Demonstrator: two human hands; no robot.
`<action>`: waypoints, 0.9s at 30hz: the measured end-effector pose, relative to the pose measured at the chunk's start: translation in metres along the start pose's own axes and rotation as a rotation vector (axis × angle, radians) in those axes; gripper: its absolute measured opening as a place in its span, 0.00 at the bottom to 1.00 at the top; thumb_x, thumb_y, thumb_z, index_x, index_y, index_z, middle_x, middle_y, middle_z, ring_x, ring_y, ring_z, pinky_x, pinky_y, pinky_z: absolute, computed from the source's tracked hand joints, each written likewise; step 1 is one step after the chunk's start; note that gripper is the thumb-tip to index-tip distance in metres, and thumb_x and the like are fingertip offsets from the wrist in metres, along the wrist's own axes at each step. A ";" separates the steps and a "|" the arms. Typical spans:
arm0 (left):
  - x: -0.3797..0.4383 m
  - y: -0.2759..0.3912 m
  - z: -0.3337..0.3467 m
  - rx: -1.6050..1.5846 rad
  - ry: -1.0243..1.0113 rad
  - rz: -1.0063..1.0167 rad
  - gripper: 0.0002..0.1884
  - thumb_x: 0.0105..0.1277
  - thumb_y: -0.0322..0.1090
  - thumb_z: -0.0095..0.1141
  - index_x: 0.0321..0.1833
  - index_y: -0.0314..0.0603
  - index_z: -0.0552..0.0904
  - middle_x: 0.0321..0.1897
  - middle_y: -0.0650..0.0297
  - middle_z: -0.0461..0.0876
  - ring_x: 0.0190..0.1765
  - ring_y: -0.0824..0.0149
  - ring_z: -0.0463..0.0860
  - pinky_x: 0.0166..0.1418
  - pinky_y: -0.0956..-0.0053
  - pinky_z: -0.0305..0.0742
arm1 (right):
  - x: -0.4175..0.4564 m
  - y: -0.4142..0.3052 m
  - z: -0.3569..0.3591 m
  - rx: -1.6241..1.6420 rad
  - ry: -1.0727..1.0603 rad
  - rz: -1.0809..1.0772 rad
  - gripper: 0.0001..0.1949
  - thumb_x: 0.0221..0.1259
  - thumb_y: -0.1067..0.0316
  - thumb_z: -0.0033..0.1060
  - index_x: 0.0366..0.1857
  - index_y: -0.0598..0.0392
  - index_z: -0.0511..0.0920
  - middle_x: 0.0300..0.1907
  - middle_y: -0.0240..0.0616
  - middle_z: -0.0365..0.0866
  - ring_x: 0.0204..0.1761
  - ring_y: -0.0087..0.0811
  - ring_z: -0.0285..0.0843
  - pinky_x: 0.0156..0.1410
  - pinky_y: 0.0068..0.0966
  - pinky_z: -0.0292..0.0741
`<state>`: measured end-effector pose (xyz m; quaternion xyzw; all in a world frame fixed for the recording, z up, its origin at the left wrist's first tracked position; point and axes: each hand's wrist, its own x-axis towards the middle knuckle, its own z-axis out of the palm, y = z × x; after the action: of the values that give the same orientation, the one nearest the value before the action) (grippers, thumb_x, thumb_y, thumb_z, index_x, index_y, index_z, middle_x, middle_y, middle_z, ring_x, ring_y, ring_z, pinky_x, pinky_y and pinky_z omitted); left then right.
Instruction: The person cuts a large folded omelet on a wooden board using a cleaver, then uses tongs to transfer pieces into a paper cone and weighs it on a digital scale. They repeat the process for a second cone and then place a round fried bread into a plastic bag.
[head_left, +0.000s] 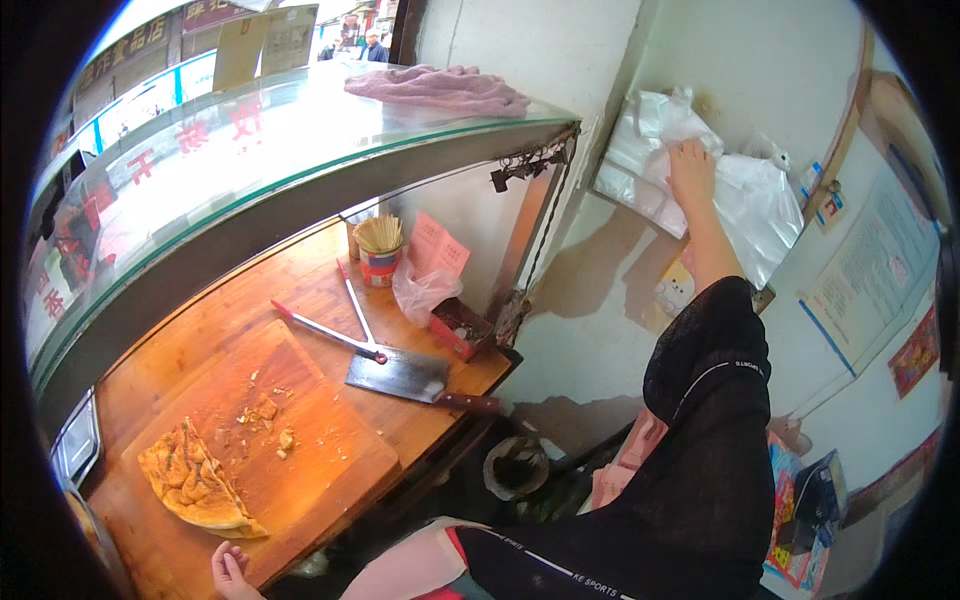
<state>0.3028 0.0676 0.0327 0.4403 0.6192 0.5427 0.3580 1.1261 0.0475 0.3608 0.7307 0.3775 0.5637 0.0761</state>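
My right hand (691, 176) is raised to the wall, its fingers on a bunch of clear plastic bags (757, 202) hanging there. Whether the fingers pinch a bag is unclear. Low in the view, my left hand (229, 571) is loosely curled and holds nothing, at the counter's front edge. Just beyond it lies a folded piece of browned flatbread (191, 480) on a wooden cutting board (330, 442). Crumbs and small bread bits (266, 409) are scattered on the board. Behind the board, a cleaver (397, 373) with a wooden handle lies flat, with red-tipped metal tongs (326, 330) touching its blade.
A tin of wooden skewers (379, 251), a pink paper (437, 247), a crumpled plastic bag (426, 291) and a red box (461, 328) stand at the counter's back right. Above runs a glass shelf (300, 127) with a purple towel (439, 90). A person (373, 49) is outside.
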 end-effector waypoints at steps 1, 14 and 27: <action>-0.002 0.000 0.000 0.013 0.014 -0.016 0.11 0.73 0.36 0.45 0.48 0.39 0.79 0.34 0.67 0.78 0.36 0.77 0.75 0.43 0.82 0.72 | 0.000 0.008 0.012 -0.014 0.026 0.006 0.13 0.52 0.65 0.62 0.43 0.48 0.78 0.45 0.35 0.74 0.55 0.35 0.69 0.55 0.39 0.68; -0.009 -0.001 0.002 0.008 0.001 0.014 0.11 0.73 0.35 0.45 0.48 0.39 0.79 0.33 0.68 0.78 0.34 0.78 0.75 0.41 0.84 0.72 | 0.026 0.025 0.001 0.130 -0.125 0.125 0.06 0.54 0.61 0.60 0.33 0.47 0.84 0.45 0.29 0.80 0.55 0.33 0.70 0.56 0.39 0.68; -0.026 0.043 0.057 0.075 -0.171 0.081 0.12 0.64 0.26 0.52 0.50 0.32 0.79 0.40 0.61 0.80 0.42 0.72 0.78 0.47 0.79 0.73 | -0.042 -0.160 -0.127 0.766 -0.422 -0.509 0.10 0.53 0.61 0.57 0.19 0.55 0.78 0.26 0.46 0.80 0.32 0.48 0.78 0.40 0.42 0.72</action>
<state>0.3712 0.0641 0.0655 0.5230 0.5879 0.4935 0.3706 0.9365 0.0933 0.2882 0.6890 0.6997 0.1886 0.0123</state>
